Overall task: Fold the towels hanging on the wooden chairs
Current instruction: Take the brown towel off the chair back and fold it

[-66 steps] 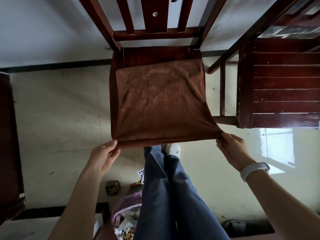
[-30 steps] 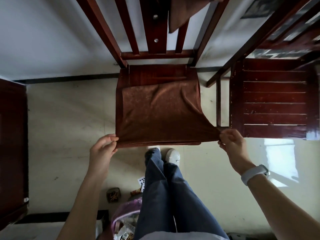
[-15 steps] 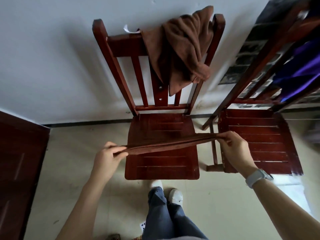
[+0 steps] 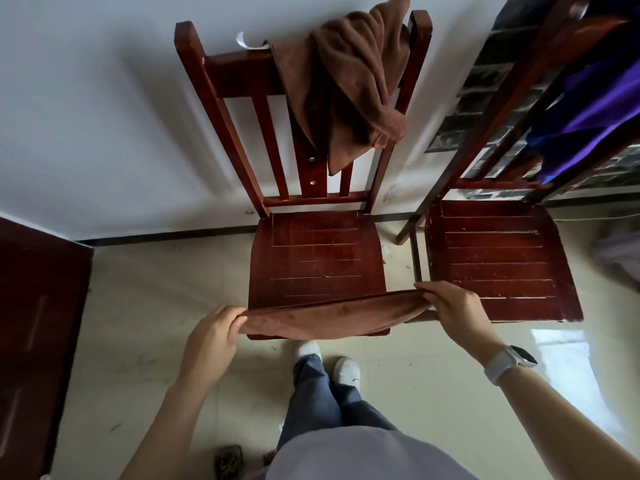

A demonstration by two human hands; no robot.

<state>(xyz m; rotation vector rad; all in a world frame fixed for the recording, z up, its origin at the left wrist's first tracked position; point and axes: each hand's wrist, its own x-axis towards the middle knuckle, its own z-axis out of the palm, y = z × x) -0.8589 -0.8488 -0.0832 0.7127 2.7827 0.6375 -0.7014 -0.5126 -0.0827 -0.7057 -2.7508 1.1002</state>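
A brown towel [image 4: 325, 317] is stretched flat and seen almost edge-on in front of the middle wooden chair [image 4: 317, 258]. My left hand [image 4: 214, 337] pinches its left end. Its right end is pinched by my right hand [image 4: 453, 306], which wears a white watch. The towel hangs in the air over the seat's front edge. A second brown towel [image 4: 349, 81] hangs bunched over the chair's backrest.
A second wooden chair [image 4: 498, 258] stands to the right with purple cloth [image 4: 588, 112] on its backrest. A dark wooden cabinet [image 4: 34, 323] stands at the left. My legs and white shoes are below the towel on the tiled floor.
The towel lay spread on the seat with both hands at its near corners. Both hands have since lifted it off and drawn it toward me, and the view has tilted up.
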